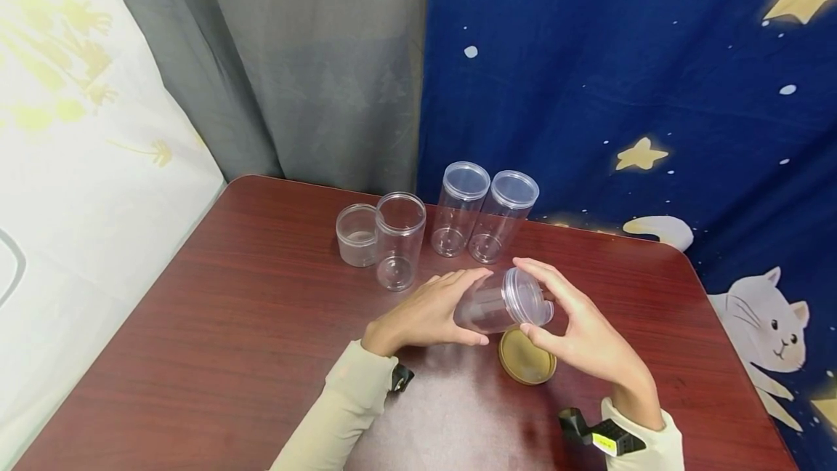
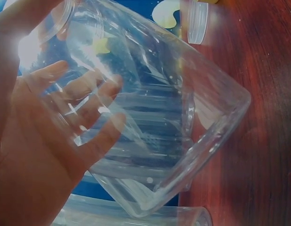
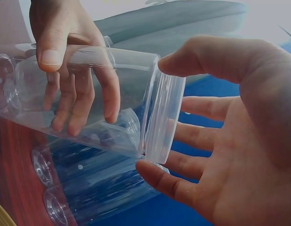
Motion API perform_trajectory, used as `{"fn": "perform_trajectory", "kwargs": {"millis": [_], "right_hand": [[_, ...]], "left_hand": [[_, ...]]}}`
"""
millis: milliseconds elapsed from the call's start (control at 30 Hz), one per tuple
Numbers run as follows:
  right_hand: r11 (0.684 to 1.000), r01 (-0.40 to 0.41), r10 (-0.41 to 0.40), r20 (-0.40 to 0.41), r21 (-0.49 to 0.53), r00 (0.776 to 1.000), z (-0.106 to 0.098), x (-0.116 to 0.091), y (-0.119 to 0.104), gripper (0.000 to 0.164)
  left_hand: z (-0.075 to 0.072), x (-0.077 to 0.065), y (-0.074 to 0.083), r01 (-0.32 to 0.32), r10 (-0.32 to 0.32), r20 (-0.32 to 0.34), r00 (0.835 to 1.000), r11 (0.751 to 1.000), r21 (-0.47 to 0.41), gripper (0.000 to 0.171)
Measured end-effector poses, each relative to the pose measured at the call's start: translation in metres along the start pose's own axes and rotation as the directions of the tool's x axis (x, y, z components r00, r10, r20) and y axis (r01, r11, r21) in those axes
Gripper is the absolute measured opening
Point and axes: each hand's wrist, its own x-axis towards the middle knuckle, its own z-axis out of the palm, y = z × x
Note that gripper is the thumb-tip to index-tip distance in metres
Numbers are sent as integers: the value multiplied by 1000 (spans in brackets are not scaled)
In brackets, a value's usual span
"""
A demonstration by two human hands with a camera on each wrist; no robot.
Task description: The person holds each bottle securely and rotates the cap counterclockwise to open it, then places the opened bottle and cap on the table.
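Observation:
A clear plastic jar (image 1: 482,312) is tilted on its side above the table, its lidded end toward the right. My left hand (image 1: 425,317) holds its body, thumb on the near side and fingers round the far side. Through the clear wall of the jar (image 2: 159,108), those fingers show in the left wrist view. My right hand (image 1: 585,336) grips the clear lid (image 3: 163,117) at the jar's end, with thumb and fingertips at opposite sides of its rim. Below them, a gold lid (image 1: 528,359) lies on the table.
Two tall lidded clear jars (image 1: 461,202) (image 1: 503,218) stand near the table's back edge. Left of them are a tall clear jar (image 1: 400,246) and a short clear jar (image 1: 357,242). A blue curtain (image 1: 562,78) and a grey one (image 1: 327,78) hang behind the table (image 1: 248,340).

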Motion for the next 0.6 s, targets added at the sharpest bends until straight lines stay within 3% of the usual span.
{"fn": "perform_trajectory", "kwargs": {"millis": [367,600], "right_hand": [[1000,-11,11,5,10,1000,0,-1,-1,87],[982,-167,156,-119,-90,981,2,0,-6,67]], "left_hand": [[0,0,0,14,-14,0,1000,1000,1,93],[0,1,4,-2,2,-9,1000,999,42,93]]}}
